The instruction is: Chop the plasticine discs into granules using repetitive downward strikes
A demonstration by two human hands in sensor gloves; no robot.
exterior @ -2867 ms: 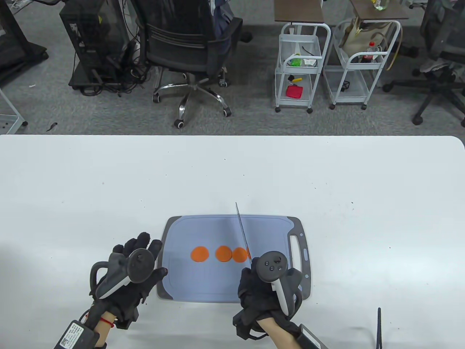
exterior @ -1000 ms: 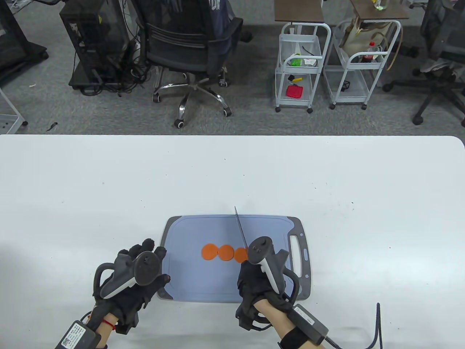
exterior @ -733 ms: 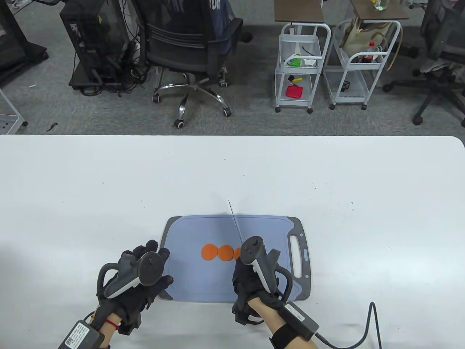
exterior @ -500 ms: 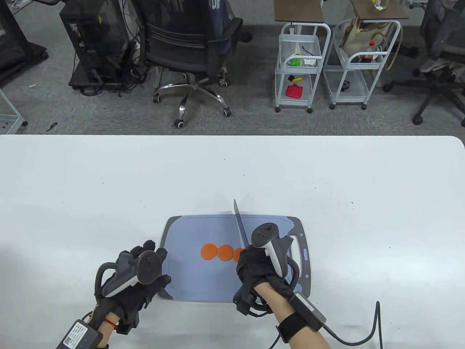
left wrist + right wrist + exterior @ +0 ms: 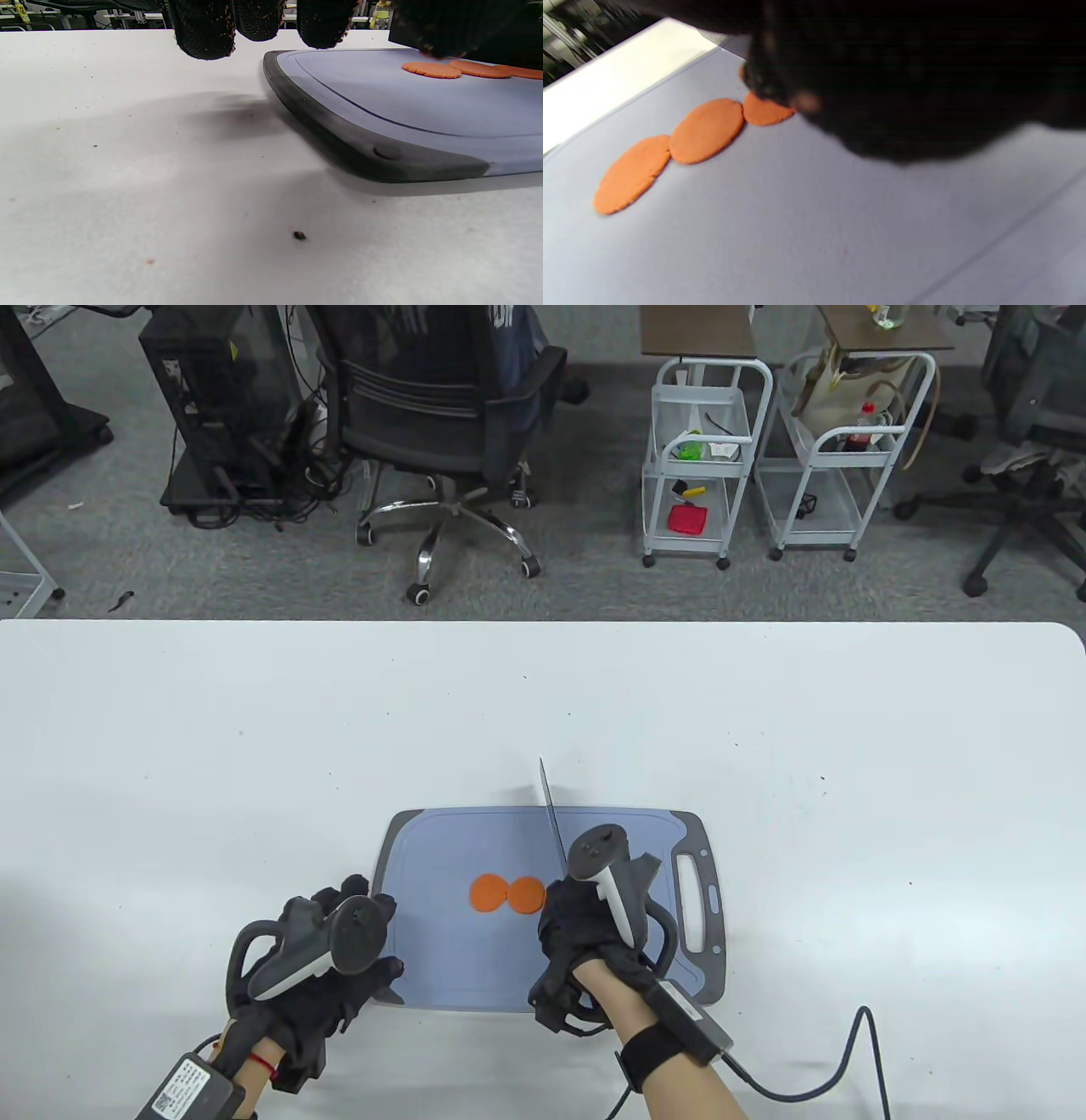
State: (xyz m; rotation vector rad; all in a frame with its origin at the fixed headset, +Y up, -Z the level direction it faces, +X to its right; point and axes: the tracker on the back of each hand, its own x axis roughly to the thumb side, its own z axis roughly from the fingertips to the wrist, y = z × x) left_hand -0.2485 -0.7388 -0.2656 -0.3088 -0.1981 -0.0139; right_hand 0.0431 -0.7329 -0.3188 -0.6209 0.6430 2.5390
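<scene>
While the right hand grips a thin steel knife, now hiding the third flat orange plasticine disc, the left hand rests loosely spread beside the blue-grey cutting board on the white desk.

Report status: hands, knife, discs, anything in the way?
Right hand grips knife over cutting board. Left hand rests at board's corner. Three orange discs whole, third under right hand. Nothing blocking.

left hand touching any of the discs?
No: in the table view the left hand rests at the cutting board's left edge, apart from the orange discs.
</scene>
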